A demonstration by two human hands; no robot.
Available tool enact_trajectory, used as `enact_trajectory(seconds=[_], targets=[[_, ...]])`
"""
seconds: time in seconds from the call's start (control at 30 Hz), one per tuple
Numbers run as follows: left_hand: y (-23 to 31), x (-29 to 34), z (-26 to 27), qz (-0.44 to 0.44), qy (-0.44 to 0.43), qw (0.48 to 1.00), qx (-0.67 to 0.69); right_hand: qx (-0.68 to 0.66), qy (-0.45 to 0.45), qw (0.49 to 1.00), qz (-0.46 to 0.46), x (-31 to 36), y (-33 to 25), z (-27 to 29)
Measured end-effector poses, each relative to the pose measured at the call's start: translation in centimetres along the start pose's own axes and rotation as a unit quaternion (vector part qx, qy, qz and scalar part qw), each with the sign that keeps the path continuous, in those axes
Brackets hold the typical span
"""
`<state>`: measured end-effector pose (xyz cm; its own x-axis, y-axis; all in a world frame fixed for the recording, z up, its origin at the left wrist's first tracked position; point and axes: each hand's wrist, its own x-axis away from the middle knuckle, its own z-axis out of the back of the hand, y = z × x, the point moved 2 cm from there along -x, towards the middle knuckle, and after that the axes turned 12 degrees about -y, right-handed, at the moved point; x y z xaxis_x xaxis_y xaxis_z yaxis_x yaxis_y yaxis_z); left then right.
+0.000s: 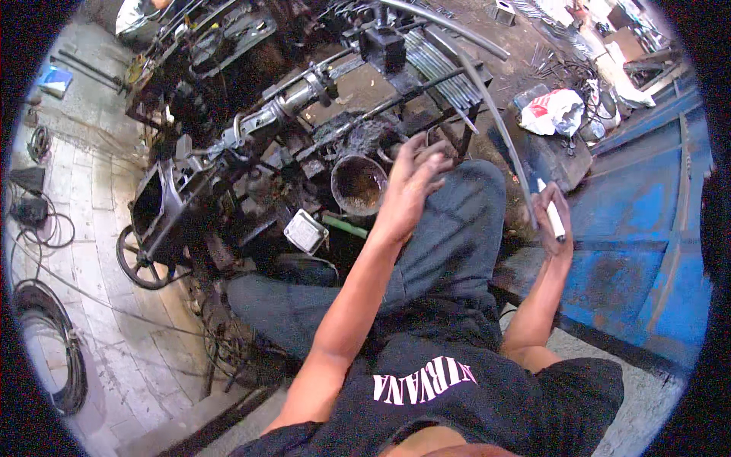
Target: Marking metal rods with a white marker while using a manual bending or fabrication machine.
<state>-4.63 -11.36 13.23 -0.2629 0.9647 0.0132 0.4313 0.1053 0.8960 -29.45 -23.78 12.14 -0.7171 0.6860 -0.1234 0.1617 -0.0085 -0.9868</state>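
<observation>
My right hand [551, 213] is closed around a white marker pen [555, 218] with a dark end, beside the blue metal panel. The lower end of a long grey metal rod [499, 114], which looks bent in this view, comes down right beside that hand; I cannot tell whether they touch. My left hand [416, 177] is raised over my knee, its blackened fingers half bent and apart, with nothing visible in them. Close to its left stands a round rusty can [359, 185] with dark grimy contents. A dirty white square box [305, 231] sits lower, near a green bar [345, 225].
A greasy machine with a shiny cylinder [295, 97] and a handwheel [145, 257] fills the left middle. Several metal rods [448, 70] lie on a rack ahead. A white plastic bag [552, 113] sits near the blue panel [632, 206]. Coiled black cable [75, 365] lies at left.
</observation>
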Motion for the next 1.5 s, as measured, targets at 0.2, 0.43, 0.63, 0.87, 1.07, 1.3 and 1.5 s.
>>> enact_trajectory(seconds=[0.2, 0.43, 0.63, 0.87, 1.07, 1.3, 1.5], targets=[[0.2, -1.5, 0.5, -0.033, -0.058, 0.989, 0.129, 0.133, -0.198, 0.97, -0.036, -1.0, 0.4, -10.4], [4.3, 2.9, 5.4, -0.182, 0.115, 0.976, 0.027, 0.157, -0.325, 0.932, -0.021, 1.1, 1.6, -17.7], [7.5, 6.2, 8.4, -0.26, 0.118, 0.958, 0.035, 0.072, -0.42, 0.905, 0.007, 3.2, 2.0, -22.1], [6.9, 10.3, 7.0, -0.235, 0.129, 0.962, 0.05, 0.056, -0.479, 0.876, 0.009, 5.2, 1.1, -24.8], [6.4, 12.5, 6.6, -0.214, 0.126, 0.96, 0.128, 0.138, -0.522, 0.84, 0.049, 5.0, 0.8, -24.2], [4.4, 14.5, 6.0, -0.174, 0.123, 0.971, 0.111, 0.034, -0.272, 0.961, 0.033, 0.2, 0.8, -20.9], [2.3, 15.1, 5.4, -0.172, 0.106, 0.964, 0.169, -0.094, -0.152, 0.984, 0.015, -2.0, 1.9, -21.0]])
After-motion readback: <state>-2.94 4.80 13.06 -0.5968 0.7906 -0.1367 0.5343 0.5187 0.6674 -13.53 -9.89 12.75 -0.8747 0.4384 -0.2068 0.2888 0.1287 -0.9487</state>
